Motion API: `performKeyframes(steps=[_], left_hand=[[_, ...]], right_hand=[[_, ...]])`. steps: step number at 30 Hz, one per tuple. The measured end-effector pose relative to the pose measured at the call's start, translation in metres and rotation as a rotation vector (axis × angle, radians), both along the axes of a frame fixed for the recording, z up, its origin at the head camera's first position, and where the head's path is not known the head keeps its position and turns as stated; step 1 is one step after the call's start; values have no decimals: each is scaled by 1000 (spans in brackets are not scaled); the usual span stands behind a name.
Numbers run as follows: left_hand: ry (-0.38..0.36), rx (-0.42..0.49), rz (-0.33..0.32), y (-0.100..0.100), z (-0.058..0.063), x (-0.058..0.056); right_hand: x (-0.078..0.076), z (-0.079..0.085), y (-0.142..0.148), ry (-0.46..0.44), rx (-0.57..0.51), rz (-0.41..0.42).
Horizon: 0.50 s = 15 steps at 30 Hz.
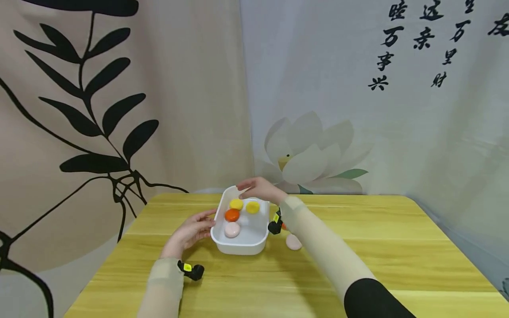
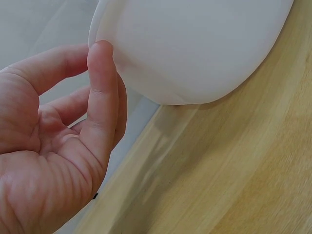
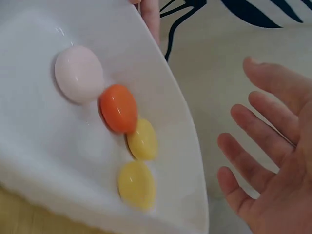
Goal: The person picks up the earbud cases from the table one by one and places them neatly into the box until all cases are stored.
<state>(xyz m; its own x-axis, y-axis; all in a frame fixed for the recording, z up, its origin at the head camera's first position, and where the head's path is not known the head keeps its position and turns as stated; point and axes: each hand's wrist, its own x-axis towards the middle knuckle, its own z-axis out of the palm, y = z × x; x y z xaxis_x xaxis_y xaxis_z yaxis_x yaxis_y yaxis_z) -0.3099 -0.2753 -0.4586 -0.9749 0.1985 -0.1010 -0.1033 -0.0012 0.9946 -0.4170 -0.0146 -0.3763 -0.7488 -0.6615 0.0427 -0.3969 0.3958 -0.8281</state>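
Observation:
A white plastic tub [image 1: 245,248] sits on the table. Inside lie glossy oval pieces: a pink one [image 1: 232,229], an orange one [image 1: 232,215] and two yellow ones [image 3: 136,184]. At the tub's left side, my left hand [image 1: 195,229] holds the rim with thumb and fingers; the exact contact is partly hidden. My right hand [image 1: 260,189] hovers over the tub's far right corner. The right wrist view shows its fingers [image 3: 253,170] spread, with nothing between them. Beside the tub, under my right forearm, are a pink oval [image 1: 294,242] and a mostly covered orange piece [image 1: 284,226].
The wooden table [image 1: 381,247] has a back edge close behind the tub. Printed curtains [image 1: 199,88] hang behind it. A small black camera is strapped to each wrist, the right one [image 1: 275,224] near the tub's right wall.

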Motion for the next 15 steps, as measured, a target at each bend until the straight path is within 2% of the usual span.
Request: performKeyframes(steps=[4,8,15], left_hand=[[0,9,-8,1,1,0],[3,7,-18,2,1,0],[-5,-2,-9,2,1,-1]], right_hand=[[5,4,26,-1,-21,-20],[13,0,58,17,-43,-49],[35,-24,112,24,-174,-83]])
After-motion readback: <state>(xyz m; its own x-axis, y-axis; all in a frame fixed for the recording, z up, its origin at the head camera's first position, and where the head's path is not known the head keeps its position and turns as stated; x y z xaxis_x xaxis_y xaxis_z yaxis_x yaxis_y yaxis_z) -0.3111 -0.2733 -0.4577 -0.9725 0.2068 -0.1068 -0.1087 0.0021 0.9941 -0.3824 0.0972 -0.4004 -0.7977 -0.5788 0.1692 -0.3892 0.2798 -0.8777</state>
